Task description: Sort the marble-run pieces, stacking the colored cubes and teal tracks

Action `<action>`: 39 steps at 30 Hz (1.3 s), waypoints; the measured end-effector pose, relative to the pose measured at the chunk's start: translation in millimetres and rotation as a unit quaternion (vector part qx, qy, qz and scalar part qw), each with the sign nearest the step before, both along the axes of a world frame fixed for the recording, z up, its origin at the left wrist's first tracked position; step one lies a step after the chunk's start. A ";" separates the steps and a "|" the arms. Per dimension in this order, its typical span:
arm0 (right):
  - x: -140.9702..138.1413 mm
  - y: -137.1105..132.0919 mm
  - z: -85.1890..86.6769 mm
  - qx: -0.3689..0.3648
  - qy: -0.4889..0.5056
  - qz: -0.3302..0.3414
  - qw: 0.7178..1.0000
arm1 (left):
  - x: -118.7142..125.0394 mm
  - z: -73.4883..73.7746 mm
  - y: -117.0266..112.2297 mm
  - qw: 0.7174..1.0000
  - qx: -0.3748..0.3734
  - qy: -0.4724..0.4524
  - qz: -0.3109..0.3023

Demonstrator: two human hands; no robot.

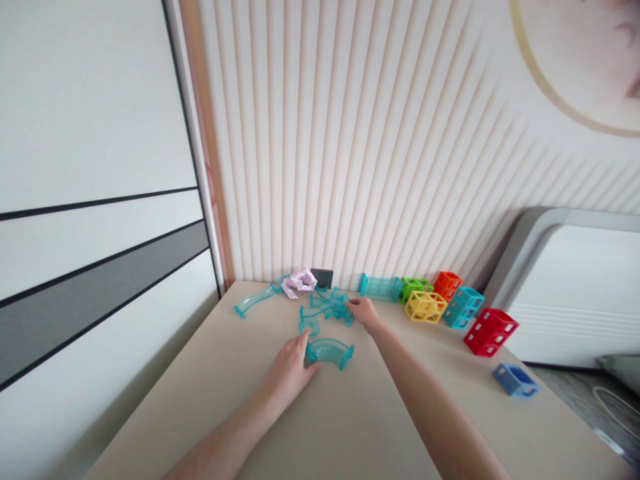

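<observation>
My left hand (pixel 291 359) is closed around the left end of a curved, clear teal track piece (pixel 330 351), which lies on the table. Farther back, the fingers of my right hand (pixel 363 311) pinch the right side of a heap of teal track pieces (pixel 327 305); which piece they hold is partly hidden. A small teal piece (pixel 309 325) lies just beyond my left fingertips. To the left of the heap rests a long curved teal track (pixel 256 300), and a straight teal track (pixel 381 287) leans by the wall.
Crumpled pinkish paper (pixel 299 283) lies near a dark wall socket (pixel 323 277). Along the right stand open-frame blocks: green (pixel 416 289), yellow (pixel 426 307), orange (pixel 447 285), teal (pixel 463 307), red (pixel 491 332) and blue (pixel 516 381). A white cabinet (pixel 100 280) borders the table's left.
</observation>
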State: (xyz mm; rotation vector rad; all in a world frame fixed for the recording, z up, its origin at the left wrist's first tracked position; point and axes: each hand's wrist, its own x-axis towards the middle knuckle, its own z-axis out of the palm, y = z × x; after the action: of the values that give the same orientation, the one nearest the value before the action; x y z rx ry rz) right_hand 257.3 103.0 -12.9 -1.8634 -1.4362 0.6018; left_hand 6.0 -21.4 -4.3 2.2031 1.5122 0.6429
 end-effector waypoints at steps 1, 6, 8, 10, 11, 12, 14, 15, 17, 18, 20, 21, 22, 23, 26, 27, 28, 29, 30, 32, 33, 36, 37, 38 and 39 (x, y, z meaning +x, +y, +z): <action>-0.9 0.3 -0.6 0.005 0.013 -0.003 1.000 | 0.0 0.0 0.0 1.000 -0.001 0.000 0.000; -3.9 -2.6 -1.7 0.033 0.060 -0.005 0.998 | 0.2 -0.4 -0.8 1.000 0.003 -0.004 0.004; -4.0 -6.6 -0.9 0.041 0.064 0.004 0.997 | 0.6 -0.2 -1.2 1.000 0.008 -0.003 0.004; -3.9 -12.0 0.6 0.052 0.055 0.015 0.997 | 0.9 0.1 -1.4 1.000 0.010 -0.001 0.006; -3.9 -15.1 1.5 0.059 0.046 0.019 0.997 | 1.1 0.2 -1.3 1.000 0.010 0.000 0.008; -3.9 -18.3 2.5 0.067 0.036 0.023 0.997 | 1.2 0.2 -1.1 1.000 0.011 0.000 0.009; -4.2 -24.7 4.3 0.084 0.011 0.029 0.996 | 1.2 0.2 -0.7 1.000 0.013 -0.001 0.009; -4.4 -27.7 4.9 0.092 -0.001 0.030 0.995 | 1.2 0.2 -0.4 1.000 0.014 0.000 0.007; -4.9 -32.7 5.1 0.104 -0.026 0.029 0.994 | 1.0 0.4 -0.1 1.000 0.012 0.002 0.006; -5.1 -34.7 4.8 0.108 -0.036 0.026 0.993 | 1.0 0.6 -0.1 1.000 0.009 0.002 0.006; -5.3 -37.6 3.8 0.112 -0.052 0.017 0.992 | 1.0 0.9 -0.1 1.000 0.006 0.001 0.006; -5.3 -38.7 3.4 0.114 -0.059 0.012 0.992 | 1.0 1.0 -0.2 1.000 0.008 0.000 0.007; -5.2 -39.6 3.3 0.115 -0.065 0.007 0.991 | 1.1 1.3 -0.4 1.000 0.009 -0.001 0.008; -5.0 -40.5 3.5 0.117 -0.071 0.002 0.991 | 1.1 1.5 -0.6 1.000 0.011 0.000 0.007; -4.1 -43.2 6.5 0.124 -0.088 -0.004 0.988 | 1.1 2.6 -1.0 1.000 0.006 0.006 0.005; -3.7 -44.1 8.0 0.129 -0.100 -0.003 0.987 | 1.0 2.8 -1.1 1.000 0.003 0.006 0.004; -3.2 -44.8 9.5 0.137 -0.117 0.000 0.984 | 0.8 3.0 -1.2 1.000 0.001 0.004 0.004; -2.8 -45.4 10.9 0.147 -0.139 0.004 0.979 | 0.6 3.0 -1.2 1.000 0.002 0.002 0.004; -2.4 -45.7 12.0 0.159 -0.163 0.009 0.974 | 0.4 2.9 -1.2 1.000 0.004 0.000 0.004; -2.0 -45.9 13.3 0.182 -0.210 0.023 0.960 | 0.2 2.7 -1.3 1.000 0.008 0.003 0.003; -2.1 -45.8 13.7 0.193 -0.226 0.030 0.954 | 0.2 2.6 -1.4 1.000 0.010 0.006 0.002; -2.9 -45.3 14.4 0.214 -0.255 0.047 0.942 | 0.6 3.1 -1.6 1.000 0.009 0.007 0.003; -3.3 -45.2 14.8 0.218 -0.260 0.050 0.939 | 0.9 3.5 -1.7 1.000 0.008 0.006 0.004; -3.6 -45.2 15.4 0.221 -0.262 0.049 0.938 | 1.1 4.1 -1.7 1.000 0.008 0.004 0.006; -3.9 -45.2 16.1 0.224 -0.260 0.046 0.938 | 1.3 4.7 -1.7 1.000 0.007 0.004 0.007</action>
State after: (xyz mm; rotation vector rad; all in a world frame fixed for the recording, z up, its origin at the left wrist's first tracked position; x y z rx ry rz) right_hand 253.4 57.8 3.2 -1.6485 -1.8164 -0.2023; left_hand 7.3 -23.1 0.3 2.2103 1.5318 0.6530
